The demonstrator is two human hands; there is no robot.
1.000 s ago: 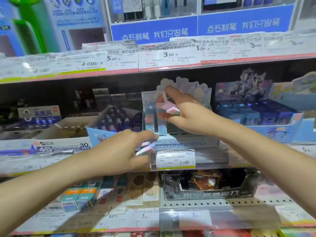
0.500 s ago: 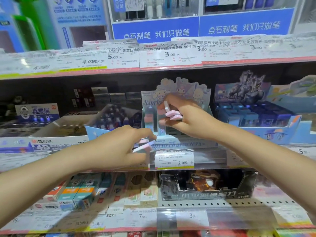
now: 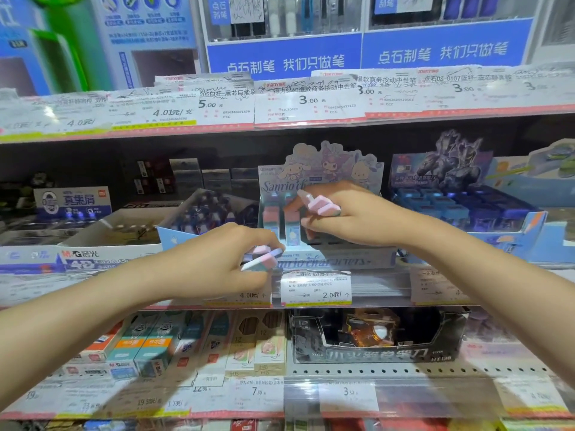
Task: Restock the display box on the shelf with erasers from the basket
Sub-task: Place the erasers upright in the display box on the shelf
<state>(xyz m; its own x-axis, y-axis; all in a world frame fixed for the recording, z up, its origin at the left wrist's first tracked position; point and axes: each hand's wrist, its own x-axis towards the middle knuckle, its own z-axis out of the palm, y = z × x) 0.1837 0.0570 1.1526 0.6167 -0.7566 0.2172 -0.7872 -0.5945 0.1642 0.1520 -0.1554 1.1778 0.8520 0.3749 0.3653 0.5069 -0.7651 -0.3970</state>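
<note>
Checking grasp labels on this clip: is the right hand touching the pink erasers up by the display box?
Touching. The head view shows the right hand with its fingers curled round the pink erasers, in front of the display box.

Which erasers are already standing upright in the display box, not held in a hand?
The two pink-topped erasers standing side by side at the left of the Sanrio display box; the other erasers are gripped, tilted, in either hand.

Printed cardboard display box [image 3: 334, 259], glossy wrapped erasers [image 3: 287, 227], paper price tags [image 3: 315, 289], perforated metal shelf [image 3: 404, 371]
</note>
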